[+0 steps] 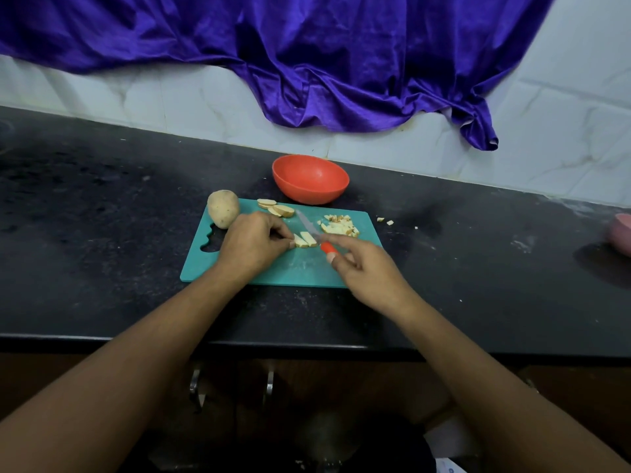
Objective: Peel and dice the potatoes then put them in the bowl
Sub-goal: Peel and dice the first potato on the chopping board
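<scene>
On the green cutting board (297,271) the left hand (254,240) pinches the left end of a few potato strips (305,240) lying near the board's middle. Its fingers are curled tight over them. The right hand (362,268) has its fingers wrapped round the red handle of a knife (309,227), whose blade slants across the strips' right side. The worst risk, as I judge it, is a cut: the blade sits close to the pinching fingertips, and a wet strip could slide under pressure and pull them toward the edge. Diced bits (339,227) are heaped at the board's right side, and a few crumbs (386,220) already lie off it on the table (102,216), so more may scatter. The whole potato (223,208) overhangs the board's far-left corner and could roll off. Slices (276,208) wait at the far edge, and the red bowl (307,191) stands just beyond the board, with nothing visible in the part of its inside that shows. The left fingertips are hidden behind the hand, most of the handle is covered, and I cannot tell whether the blade touches the strips. A pink thing (619,233) far right of the board is cut off.
</scene>
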Motion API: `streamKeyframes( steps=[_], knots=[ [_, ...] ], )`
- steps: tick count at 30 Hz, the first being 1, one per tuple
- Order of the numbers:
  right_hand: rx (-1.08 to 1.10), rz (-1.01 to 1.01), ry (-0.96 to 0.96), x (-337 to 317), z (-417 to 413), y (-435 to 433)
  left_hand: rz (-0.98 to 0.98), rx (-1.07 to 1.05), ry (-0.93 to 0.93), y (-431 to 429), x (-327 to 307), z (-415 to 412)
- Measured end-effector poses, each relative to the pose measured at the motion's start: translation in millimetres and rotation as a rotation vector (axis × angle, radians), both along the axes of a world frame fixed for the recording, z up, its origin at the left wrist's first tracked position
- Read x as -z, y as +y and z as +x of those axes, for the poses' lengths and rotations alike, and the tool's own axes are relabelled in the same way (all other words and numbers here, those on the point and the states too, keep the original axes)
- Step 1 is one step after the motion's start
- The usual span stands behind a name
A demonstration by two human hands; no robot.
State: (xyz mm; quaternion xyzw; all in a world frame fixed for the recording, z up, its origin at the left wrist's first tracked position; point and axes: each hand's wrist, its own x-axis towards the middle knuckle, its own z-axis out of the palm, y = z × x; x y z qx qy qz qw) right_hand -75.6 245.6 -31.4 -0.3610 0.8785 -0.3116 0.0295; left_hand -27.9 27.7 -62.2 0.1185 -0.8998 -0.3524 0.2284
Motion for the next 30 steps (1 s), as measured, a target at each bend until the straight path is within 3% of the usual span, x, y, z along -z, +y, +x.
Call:
streamKeyframes(
  steps=[4,14,30],
  knots=[
    [0.075,-0.019,0.026,0.0,-3.1,15.2,0.026,-0.004,-0.013,0.8,0.6,-0.4],
    [0.14,0.247,0.241,5.4,-3.0,18.4,0.04,-0.021,-0.019,0.7,0.7,0.6],
    [-0.137,0.382,0.258,-3.2,-43.5,2.0,0.048,-0.044,-0.03,1.6,-1.5,3.0]
  ],
)
